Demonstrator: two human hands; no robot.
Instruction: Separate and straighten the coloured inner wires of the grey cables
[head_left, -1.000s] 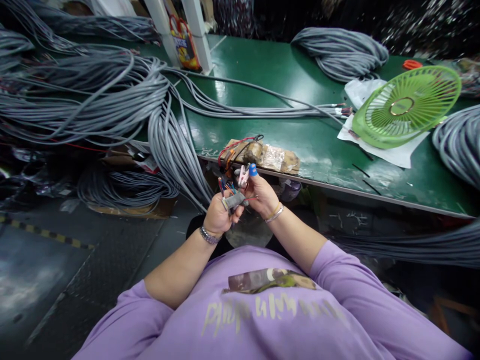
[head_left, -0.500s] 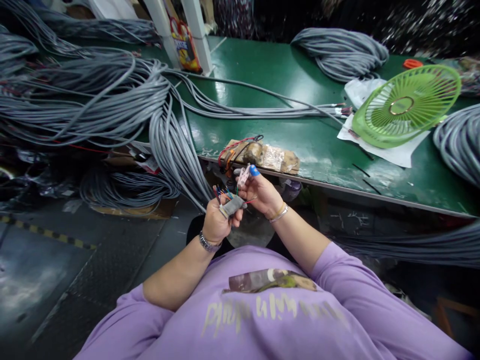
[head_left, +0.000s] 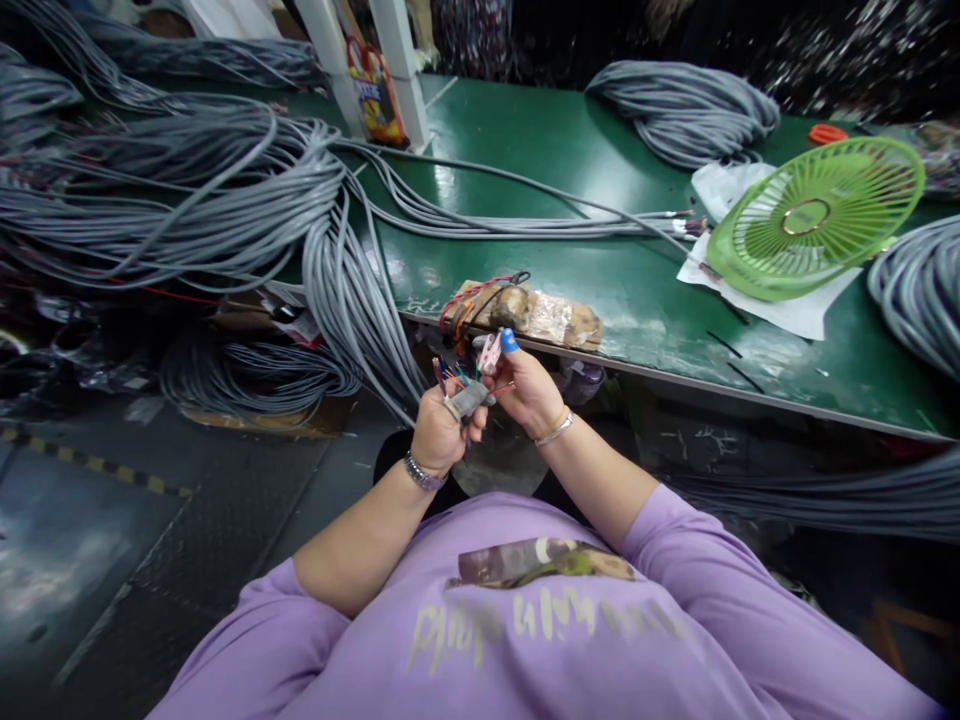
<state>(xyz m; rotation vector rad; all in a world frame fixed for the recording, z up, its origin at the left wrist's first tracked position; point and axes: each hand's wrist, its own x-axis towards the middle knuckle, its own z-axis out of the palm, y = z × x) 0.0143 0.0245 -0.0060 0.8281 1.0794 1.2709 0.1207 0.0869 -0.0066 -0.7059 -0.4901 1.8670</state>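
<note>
My left hand (head_left: pixel 439 430) is closed around a grey connector-like piece (head_left: pixel 466 400), with thin coloured wires (head_left: pixel 448 374) fanning out beside it. Its exact kind is partly hidden by the fingers. My right hand (head_left: pixel 531 395), a blue cover on its thumb, pinches a small pale pink piece (head_left: pixel 490 353) just above the wires. A red wire runs between the grey piece and the right fingers. Both hands are close together in front of the bench edge, near a taped wooden block (head_left: pixel 551 318) with red and black leads.
On the green bench (head_left: pixel 487 110) lie a large heap of grey cables (head_left: pixel 225 200) at left, a cable coil (head_left: pixel 682 110) at the back and a green fan (head_left: pixel 810 220) on white paper. A cable bundle hangs over the edge beside my left hand. White posts (head_left: pixel 397 75) stand behind.
My left hand has shifted slightly right and up with the grey piece, closer to my right hand. The right hand keeps its pinch on the pink piece; the view has moved slightly.
</note>
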